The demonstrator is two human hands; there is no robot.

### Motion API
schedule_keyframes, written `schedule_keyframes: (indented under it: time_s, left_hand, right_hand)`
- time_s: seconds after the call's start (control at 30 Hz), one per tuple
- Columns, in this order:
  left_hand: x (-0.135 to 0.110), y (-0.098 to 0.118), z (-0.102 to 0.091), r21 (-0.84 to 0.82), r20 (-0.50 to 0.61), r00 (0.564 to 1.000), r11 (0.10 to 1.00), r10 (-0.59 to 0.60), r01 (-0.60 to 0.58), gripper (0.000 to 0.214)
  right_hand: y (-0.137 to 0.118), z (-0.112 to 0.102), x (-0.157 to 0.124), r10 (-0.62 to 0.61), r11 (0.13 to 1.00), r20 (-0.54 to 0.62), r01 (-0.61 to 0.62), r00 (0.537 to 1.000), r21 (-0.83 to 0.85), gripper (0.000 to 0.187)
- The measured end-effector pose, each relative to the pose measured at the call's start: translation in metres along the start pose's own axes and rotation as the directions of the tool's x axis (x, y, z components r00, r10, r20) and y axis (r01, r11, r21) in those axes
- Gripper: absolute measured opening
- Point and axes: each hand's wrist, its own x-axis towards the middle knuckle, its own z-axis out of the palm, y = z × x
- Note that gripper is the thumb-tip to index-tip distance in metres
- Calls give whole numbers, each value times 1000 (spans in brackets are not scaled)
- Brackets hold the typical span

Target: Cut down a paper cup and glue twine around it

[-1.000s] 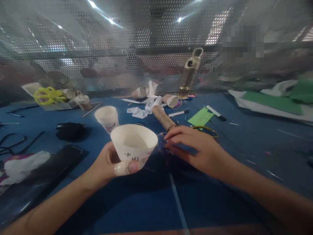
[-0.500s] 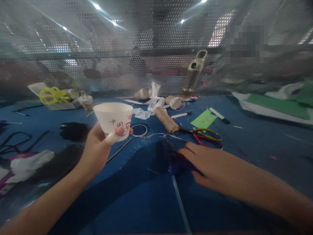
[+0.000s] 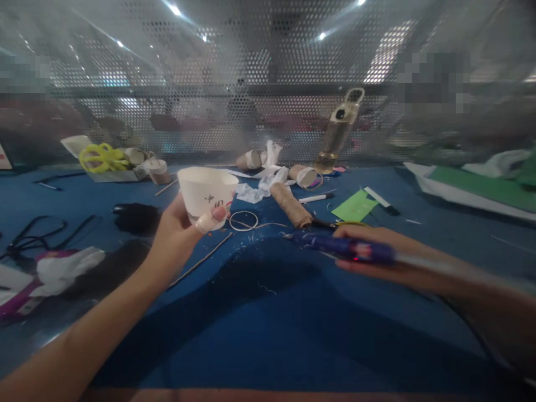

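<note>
A white paper cup point(image 3: 203, 192) with dark and red printing is gripped in my left hand point(image 3: 178, 229), its open mouth facing up and the thumb pressed on the near side. Tape or a bandage wraps that thumb. My right hand point(image 3: 360, 268) is closed around a blue hot glue gun point(image 3: 347, 247) with a small red light, its nozzle pointing left toward the cup but apart from it. A clear glue stick point(image 3: 427, 262) sticks out of its back end. On the table between them lie a thin white ring point(image 3: 243, 221) and a roll of brown twine point(image 3: 290, 205).
Scissors point(image 3: 322, 223) lie partly hidden behind my right hand. Green paper point(image 3: 355, 206), a marker point(image 3: 317, 197) and a clear bottle point(image 3: 340, 131) are farther back. Yellow scissors point(image 3: 103, 158), a black object point(image 3: 134, 218) and cords point(image 3: 37, 237) occupy the left. A perforated metal screen point(image 3: 234, 72) closes off the back.
My right hand has lifted the glue gun and turned it, so the nozzle now points left and the glue stick trails right. The cup has shifted slightly right in view.
</note>
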Motion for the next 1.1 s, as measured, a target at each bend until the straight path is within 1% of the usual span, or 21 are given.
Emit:
schedule_keyframes:
  time_s: [0.07,0.17,0.23,0.27,0.33,0.4,0.47,0.53,0.6,0.67,0.73,0.8,0.83,0.87,0.93,1.03,1.1]
  left_hand:
    - [0,2,1,-18,-1,1000,1000,3,-3,44]
    - [-1,5,3,-34,13,1000,999,-1,2,39]
    - [-1,4,4,-38,31,999,999,-11,12,38]
    - [-2,4,4,-37,38,999,999,-17,19,38]
    - [-2,2,2,-32,51,998,999,-30,32,36]
    - [-2,1,1,-29,68,997,999,-40,43,34]
    - [-2,0,2,-35,115,992,998,-56,60,33]
    - [-4,0,5,-38,201,976,994,-90,99,36]
    - [-8,0,10,-24,307,941,988,-141,155,38]
    - [-14,-2,16,2,416,887,975,-202,221,40]
    - [-21,-4,23,24,530,805,953,-268,302,44]
    - [-25,-5,28,34,624,721,932,-302,361,48]
    - [-26,-6,29,33,657,690,925,-305,377,49]
    - [-27,-6,31,29,677,671,922,-302,386,50]
    - [-27,-6,32,19,693,658,920,-294,391,53]
    - [-26,-5,32,14,682,669,919,-296,393,57]
    - [-27,-5,32,22,669,679,922,-302,387,60]
  right_hand:
    - [-2,-7,4,64,967,-47,-50,997,248,31]
    - [-8,-6,16,120,821,-94,-46,988,570,41]
    - [-11,1,28,159,714,-126,-26,979,700,42]
    - [-12,6,34,182,668,-148,-12,972,744,37]
    - [-11,17,44,222,594,-157,-5,962,805,25]
    - [-9,28,48,237,543,-165,10,957,840,22]
    - [-6,37,48,247,514,-158,10,956,858,22]
    - [-1,43,45,249,501,-164,19,955,865,23]
    - [3,46,42,243,509,-183,35,953,860,26]
    - [7,48,38,229,542,-221,64,948,838,27]
    - [8,49,34,204,584,-272,106,940,805,25]
    - [7,50,30,175,606,-317,151,932,781,25]
    - [5,50,28,164,608,-328,167,930,776,26]
    - [4,49,27,154,606,-331,175,931,776,28]
    - [2,46,25,128,597,-312,178,941,782,32]
    - [-1,43,24,55,549,-203,140,978,824,41]
    - [-2,43,22,8,513,-131,108,991,851,45]
